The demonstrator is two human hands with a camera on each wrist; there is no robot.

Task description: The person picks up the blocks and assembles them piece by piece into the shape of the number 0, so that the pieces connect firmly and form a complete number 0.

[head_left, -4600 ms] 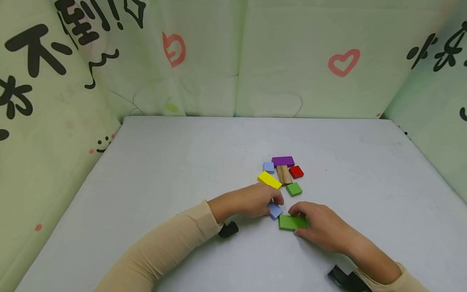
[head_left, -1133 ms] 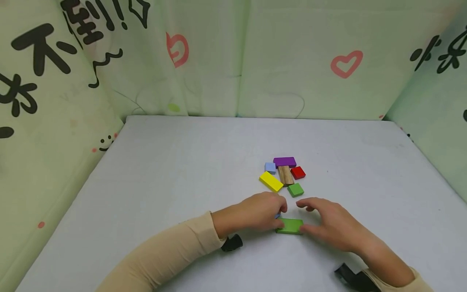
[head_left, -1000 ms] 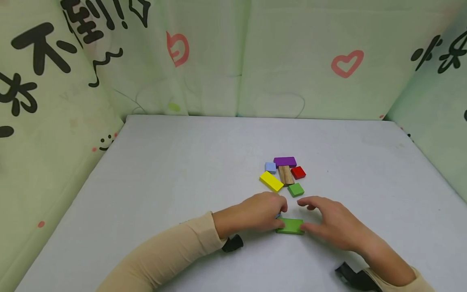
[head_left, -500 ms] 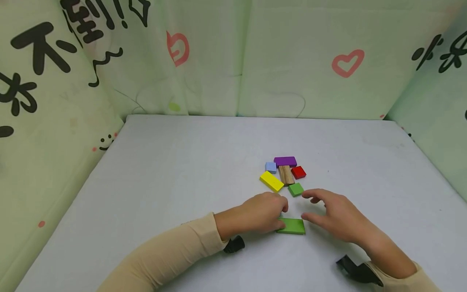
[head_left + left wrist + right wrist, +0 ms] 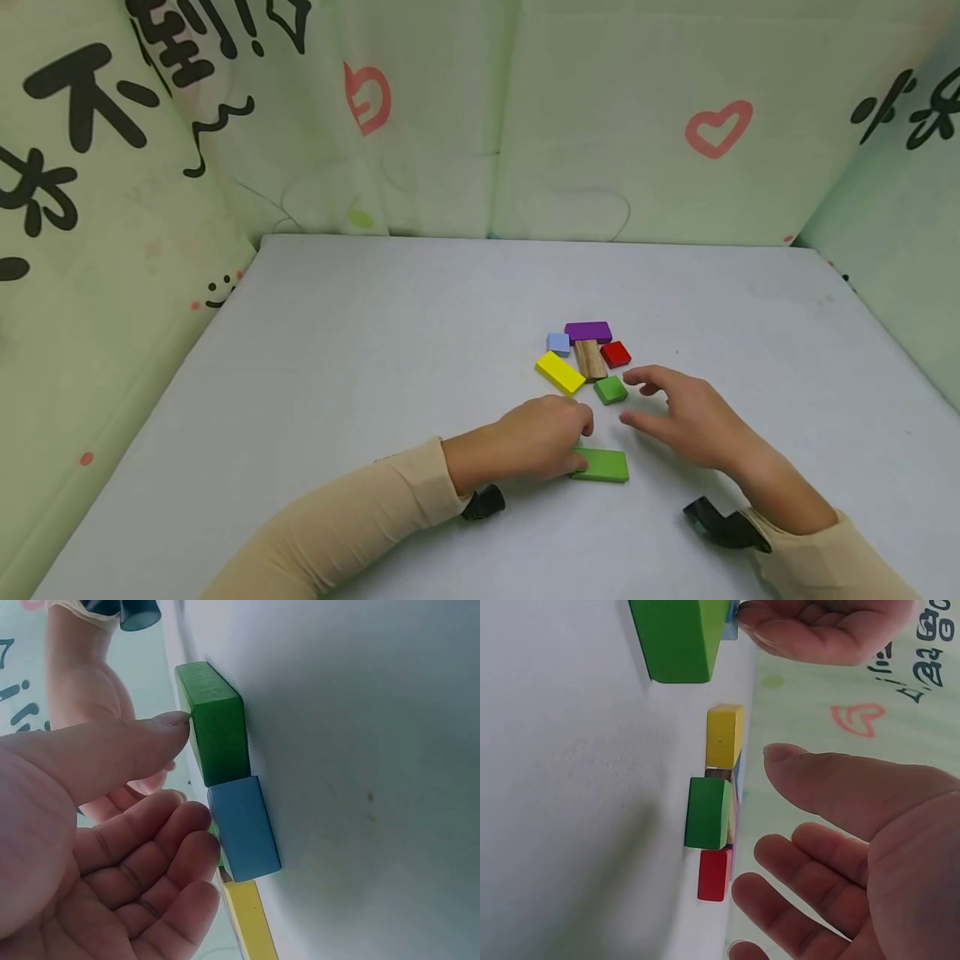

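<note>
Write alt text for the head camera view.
A person's left hand is at the left end of a long green block on a white table. The right hand is near a small green block, clustered with a yellow block, wooden block, light blue block, red block and purple block.

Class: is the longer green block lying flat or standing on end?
Flat: in the head view, the longer green block shows its broad face upward, above a thin near edge.
</note>
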